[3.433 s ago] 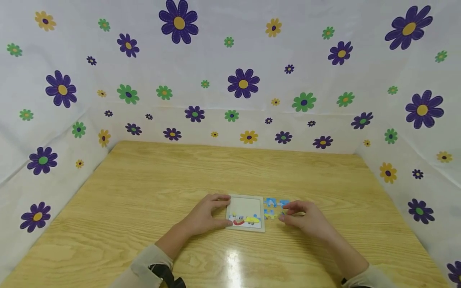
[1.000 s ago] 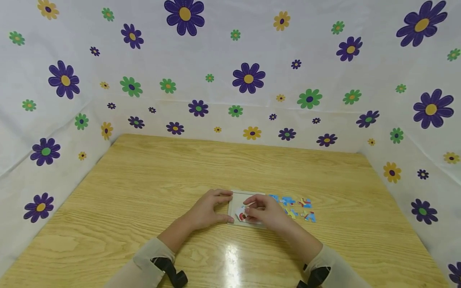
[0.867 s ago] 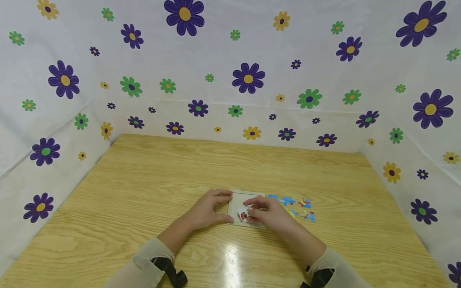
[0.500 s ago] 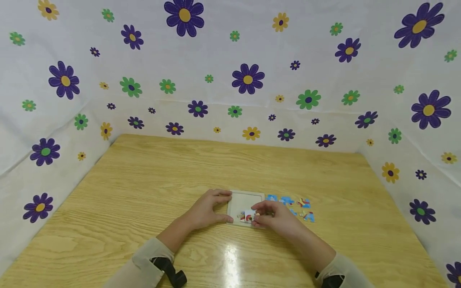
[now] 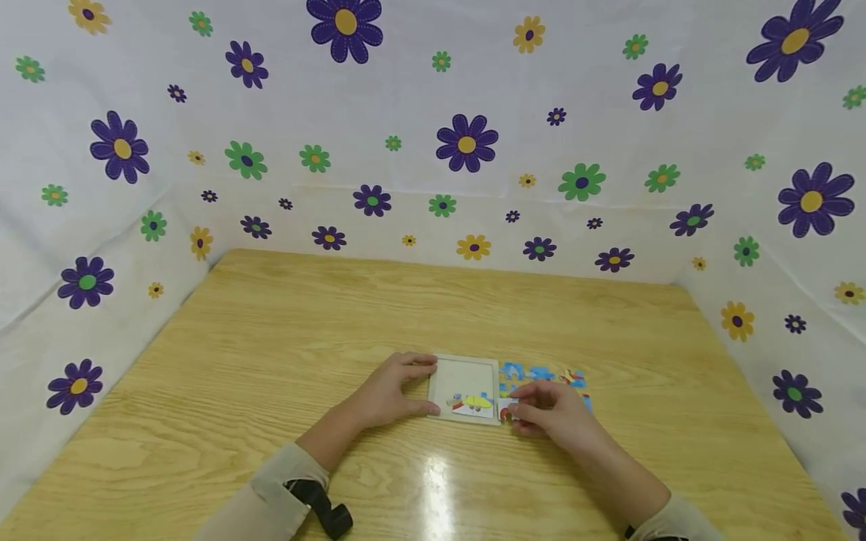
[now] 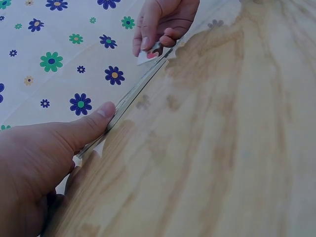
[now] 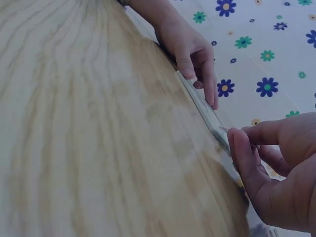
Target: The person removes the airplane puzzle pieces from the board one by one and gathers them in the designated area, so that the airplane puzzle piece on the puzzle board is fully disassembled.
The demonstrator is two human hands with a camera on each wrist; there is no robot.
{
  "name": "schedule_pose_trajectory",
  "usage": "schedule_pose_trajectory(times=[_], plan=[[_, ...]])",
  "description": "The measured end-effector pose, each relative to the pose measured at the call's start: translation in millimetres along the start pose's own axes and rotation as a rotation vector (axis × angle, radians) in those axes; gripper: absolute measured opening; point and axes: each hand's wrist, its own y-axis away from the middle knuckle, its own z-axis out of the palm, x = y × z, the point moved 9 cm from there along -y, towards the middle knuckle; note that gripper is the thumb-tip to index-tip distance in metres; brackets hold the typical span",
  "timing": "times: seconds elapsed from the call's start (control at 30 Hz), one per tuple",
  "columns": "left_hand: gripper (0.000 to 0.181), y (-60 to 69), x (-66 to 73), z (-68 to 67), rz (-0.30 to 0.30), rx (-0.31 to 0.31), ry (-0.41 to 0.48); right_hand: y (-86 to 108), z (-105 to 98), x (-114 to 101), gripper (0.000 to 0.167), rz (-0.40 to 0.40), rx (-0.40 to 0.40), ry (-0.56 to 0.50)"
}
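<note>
A square, light-coloured puzzle frame (image 5: 464, 357) lies on the table in the head view. In its lower right part sits a jigsaw section with a yellow shape (image 5: 476, 403); the rest of its bed is bare. My left hand (image 5: 389, 394) rests at the frame's left side, fingers near the far corner, thumb near the front one. Just past the right edge, my right hand (image 5: 558, 413) pinches a white-and-red puzzle piece (image 5: 505, 410) between thumb and fingers. The left wrist view also shows this piece (image 6: 149, 56) at the right fingertips.
Several loose blue and yellow puzzle pieces (image 5: 541, 373) lie right of the frame, some partly hidden by the right hand. The wooden table (image 5: 325, 315) ends at a white cloth (image 5: 406, 98) with printed flowers at the back and sides.
My right hand has carried the white-and-red puzzle piece from above the frame to beyond its right edge, uncovering the yellow section. The left hand has stayed at the frame's left side.
</note>
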Motion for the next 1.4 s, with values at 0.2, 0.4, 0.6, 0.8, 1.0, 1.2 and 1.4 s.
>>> schedule_pose_trajectory(times=[0.2,0.4,0.6,0.8,1.0,1.2,1.4], plan=[[0.07,-0.1,-1.3,-0.1,0.004,-0.002,0.003,5.4,-8,0,0.031,-0.059,0.044,0.12],[0.071,-0.2,-1.8,0.2,0.003,-0.006,0.001,8.1,-5,-10,0.022,-0.138,0.104,0.285],[0.071,-1.4,0.5,-1.5,0.004,-0.004,0.005,6.5,-5,-13,0.014,-0.135,0.136,0.364],[0.071,-1.0,0.1,-0.7,-0.004,-0.01,0.007,8.4,-4,-12,0.025,-0.185,0.083,0.202],[0.071,-0.1,-1.9,-0.5,-0.006,-0.011,0.008,1.9,6,-15,0.031,-0.167,0.062,0.143],[0.071,0.8,-2.5,-1.7,-0.003,-0.005,0.007,-11.5,26,-23,0.031,-0.149,-0.004,0.198],[0.07,0.4,1.0,-3.3,0.02,0.003,0.007,-23.5,40,-30,0.031,-0.164,-0.048,0.291]])
